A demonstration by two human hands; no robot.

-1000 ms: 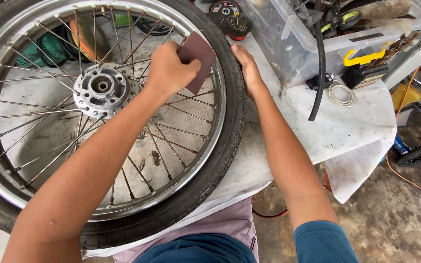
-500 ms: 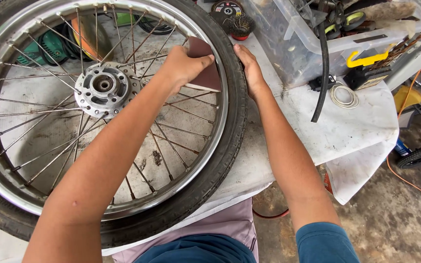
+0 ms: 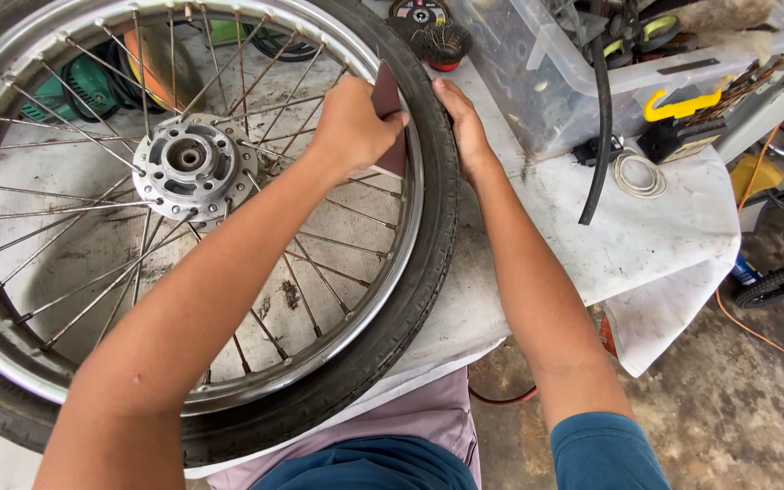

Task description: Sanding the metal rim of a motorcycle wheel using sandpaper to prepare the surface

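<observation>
Sandpaper (image 3: 390, 118), a dark reddish sheet, sits pinched in the left hand (image 3: 356, 122) and pressed against the chrome rim (image 3: 392, 263) of a spoked wheel lying flat on the white-covered table (image 3: 646, 227). Right hand (image 3: 460, 122) lies open, fingers together, flat against the black tyre (image 3: 442, 209) just beside it. Clear plastic bin (image 3: 555, 82) stands nearby.

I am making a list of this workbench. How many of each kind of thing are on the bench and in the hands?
Wheel: 1
Sandpaper sheet: 1
Clear plastic bin: 1
Wire brush wheel: 1
Black hose: 1
White wire coil: 1
Total: 6
</observation>
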